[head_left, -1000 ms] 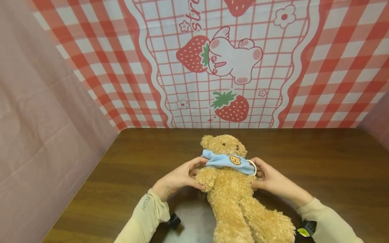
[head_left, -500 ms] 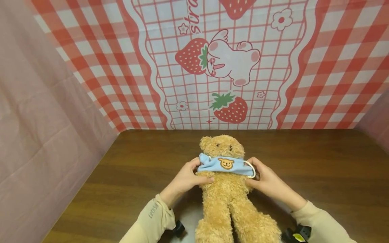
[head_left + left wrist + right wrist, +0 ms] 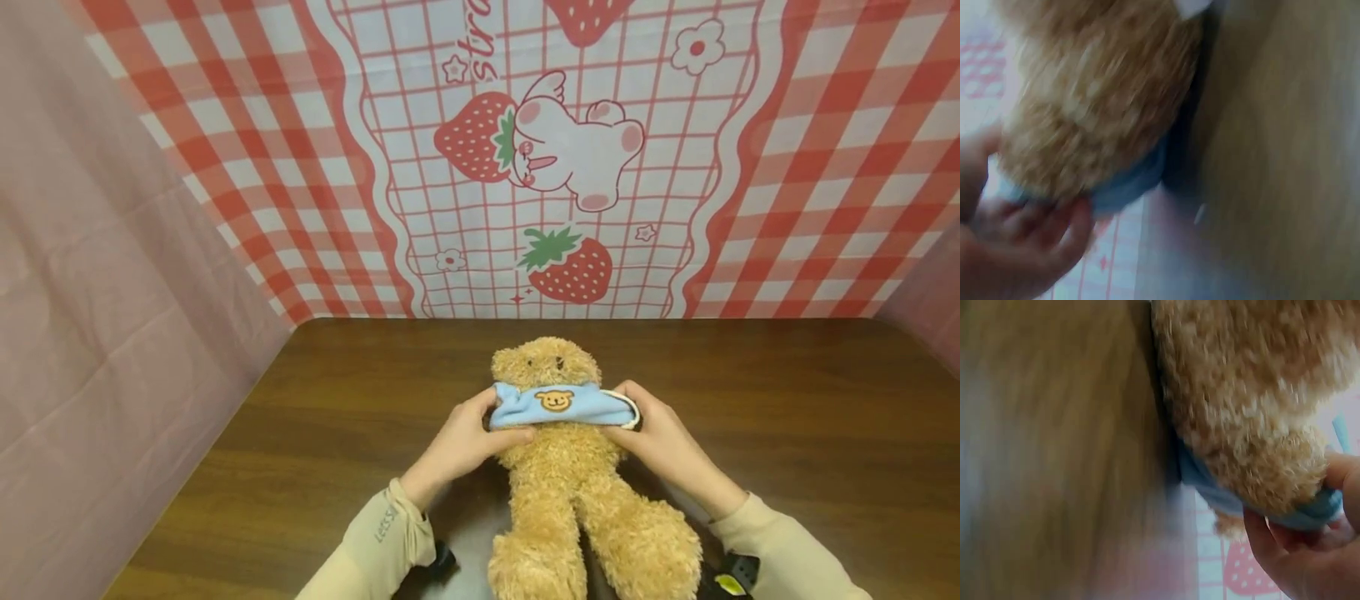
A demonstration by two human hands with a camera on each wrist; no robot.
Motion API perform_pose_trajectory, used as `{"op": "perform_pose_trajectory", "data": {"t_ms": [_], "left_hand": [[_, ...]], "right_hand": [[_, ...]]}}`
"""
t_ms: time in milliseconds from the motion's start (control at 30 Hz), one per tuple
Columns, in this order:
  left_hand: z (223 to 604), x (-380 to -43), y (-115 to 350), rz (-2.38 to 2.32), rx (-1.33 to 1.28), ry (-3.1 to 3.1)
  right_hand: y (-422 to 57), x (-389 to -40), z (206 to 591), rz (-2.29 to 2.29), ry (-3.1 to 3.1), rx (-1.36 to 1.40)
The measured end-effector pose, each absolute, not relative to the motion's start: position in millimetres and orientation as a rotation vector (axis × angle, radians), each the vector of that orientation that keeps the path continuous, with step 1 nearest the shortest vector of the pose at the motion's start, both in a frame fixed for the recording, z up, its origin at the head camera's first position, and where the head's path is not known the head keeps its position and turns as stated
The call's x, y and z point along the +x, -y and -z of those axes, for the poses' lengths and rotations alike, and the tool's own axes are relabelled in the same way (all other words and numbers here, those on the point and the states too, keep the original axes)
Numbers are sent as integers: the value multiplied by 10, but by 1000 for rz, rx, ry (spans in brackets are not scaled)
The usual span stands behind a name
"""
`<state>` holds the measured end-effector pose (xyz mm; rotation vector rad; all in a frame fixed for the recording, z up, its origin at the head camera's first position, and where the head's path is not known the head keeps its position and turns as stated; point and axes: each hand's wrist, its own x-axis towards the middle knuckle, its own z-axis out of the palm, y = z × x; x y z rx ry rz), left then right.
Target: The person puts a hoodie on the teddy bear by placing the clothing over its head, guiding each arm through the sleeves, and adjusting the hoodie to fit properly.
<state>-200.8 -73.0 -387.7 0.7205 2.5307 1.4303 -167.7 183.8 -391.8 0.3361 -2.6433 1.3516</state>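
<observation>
A fluffy tan teddy bear (image 3: 558,467) lies on its back, head toward the far side. Bunched across its upper chest is a light blue doll shirt (image 3: 592,406) with a bear-face patch and white trim at the right end. My left hand (image 3: 461,437) grips the shirt's left end, fingers curled behind the blue cloth (image 3: 1125,190) and thumb along the front by the bear's arm. On the other side my right hand (image 3: 667,437) pinches the white-trimmed end, its fingers under the cloth (image 3: 1210,487). Both bear arms are mostly hidden by the shirt and hands.
The brown wooden table (image 3: 360,392) meets a red-checked strawberry cloth (image 3: 570,267) hanging at its back edge. Pink fabric (image 3: 135,292) hangs on the left. Dark wrist devices, one black (image 3: 442,562) at the left sleeve, sit low beside the bear's legs.
The bear has turned straighter and shifted slightly left. Its shirt is pulled flatter across the chest, patch now facing up. The right fingers have moved in behind the white trim.
</observation>
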Motion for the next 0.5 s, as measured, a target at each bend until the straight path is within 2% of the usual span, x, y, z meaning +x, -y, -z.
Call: {"op": "perform_pose_trajectory", "data": {"t_ms": [167,400,500], "left_hand": [[3885,-2100,932,-1316,907,-2195],[3940,-2151,998,-1244,1053,-2129],[3961,-2155,970,-1292,1095,-2167]], "right_hand": [[-2025,-1730,3966,-1642,2643,593],[-2284,-1758,4002,-2111,2562,1202],[-2298,-1762,4003,-2116,2596,1248]]}}
